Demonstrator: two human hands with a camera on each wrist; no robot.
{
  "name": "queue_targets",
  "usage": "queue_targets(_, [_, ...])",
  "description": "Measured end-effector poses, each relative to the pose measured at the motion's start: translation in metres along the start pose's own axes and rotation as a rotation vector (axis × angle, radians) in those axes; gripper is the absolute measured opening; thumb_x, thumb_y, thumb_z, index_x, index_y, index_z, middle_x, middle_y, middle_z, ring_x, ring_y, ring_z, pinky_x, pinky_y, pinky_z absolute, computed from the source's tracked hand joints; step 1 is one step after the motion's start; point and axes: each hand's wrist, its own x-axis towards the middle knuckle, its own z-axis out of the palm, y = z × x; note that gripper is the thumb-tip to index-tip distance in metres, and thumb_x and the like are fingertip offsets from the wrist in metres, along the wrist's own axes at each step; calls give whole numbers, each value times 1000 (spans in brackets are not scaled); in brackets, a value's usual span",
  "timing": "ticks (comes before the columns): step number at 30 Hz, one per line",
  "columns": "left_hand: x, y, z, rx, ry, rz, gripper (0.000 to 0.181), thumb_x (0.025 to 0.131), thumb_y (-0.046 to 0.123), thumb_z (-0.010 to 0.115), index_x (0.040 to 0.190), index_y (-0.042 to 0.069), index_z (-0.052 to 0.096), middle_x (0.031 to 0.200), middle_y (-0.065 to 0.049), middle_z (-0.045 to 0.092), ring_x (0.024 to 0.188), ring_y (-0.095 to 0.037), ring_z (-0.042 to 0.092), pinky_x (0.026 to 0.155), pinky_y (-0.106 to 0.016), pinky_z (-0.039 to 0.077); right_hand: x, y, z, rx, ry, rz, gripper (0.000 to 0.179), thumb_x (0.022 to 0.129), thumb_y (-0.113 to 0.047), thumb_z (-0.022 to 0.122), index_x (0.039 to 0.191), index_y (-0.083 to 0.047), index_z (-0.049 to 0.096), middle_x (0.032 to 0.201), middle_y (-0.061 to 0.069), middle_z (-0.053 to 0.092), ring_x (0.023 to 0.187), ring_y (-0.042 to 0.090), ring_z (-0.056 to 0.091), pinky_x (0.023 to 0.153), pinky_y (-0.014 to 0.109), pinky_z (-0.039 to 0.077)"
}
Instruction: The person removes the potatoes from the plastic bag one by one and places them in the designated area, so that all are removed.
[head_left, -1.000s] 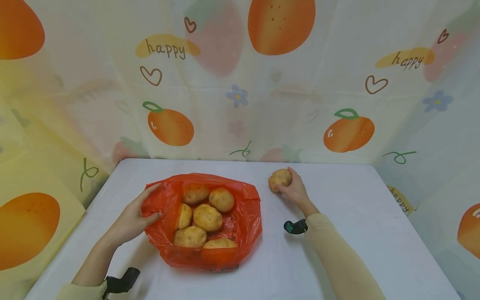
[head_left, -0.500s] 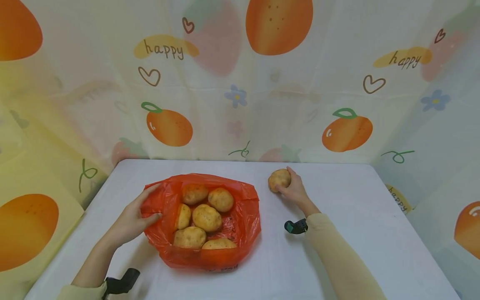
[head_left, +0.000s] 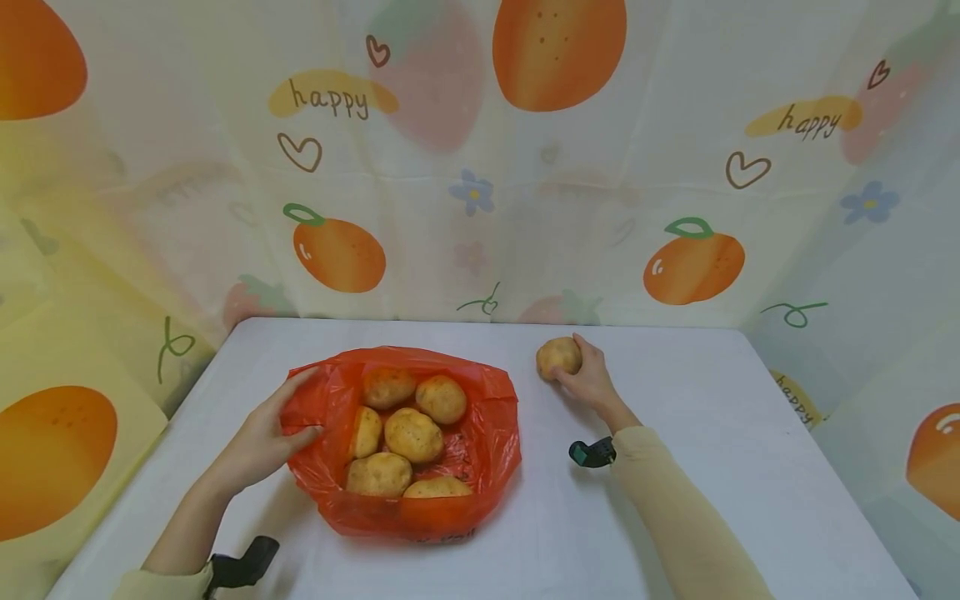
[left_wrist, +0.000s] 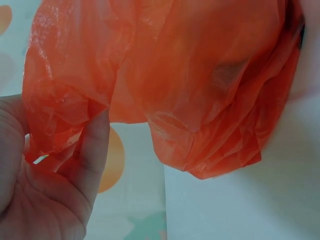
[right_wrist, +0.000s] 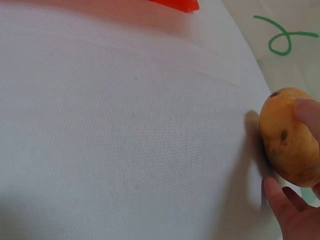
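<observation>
A red plastic bag (head_left: 491, 500) lies with its mouth spread wide, and several potatoes (head_left: 414, 435) sit inside. My left hand (head_left: 258, 442) holds the bag's left side between thumb and fingers; in the left wrist view, folds of the red bag (left_wrist: 200, 100) pass between the thumb and fingers of the left hand (left_wrist: 55, 195). To the right of the bag, near the back edge of the table, my right hand (head_left: 592, 379) grips a single potato (head_left: 557, 357). Dark spots mark this potato (right_wrist: 285, 135) in the right wrist view, where the right hand (right_wrist: 300, 215) is partly out of frame.
Both hands work over a white-covered table (head_left: 675, 400). Behind it hangs a curtain (head_left: 555, 233) printed with oranges and hearts. Black wrist cameras show below the left wrist (head_left: 243, 562) and beside the right wrist.
</observation>
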Motion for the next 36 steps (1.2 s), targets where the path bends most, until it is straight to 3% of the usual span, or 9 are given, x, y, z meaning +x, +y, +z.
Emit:
queue_targets(16, [1,-2,0,-11,9,21,75,83,6,64,145,22,25,131,-19,43,105,-35,52,70,-31,56,-1,-1,-7,-16,2,-14,76,83,-22,63,143,2,23,143,28,26,133,40,23,110,51,21])
queue_targets(36, [-3,-2,-1,-12,8,-5,74,84,8,64,145,23,24,132,-19,41,105,-36,51,69,-32,56,-13,2,-12,49,40,-93,71,84,-17,65,140,5,27,141,27,27,132,37,26,105,47,33])
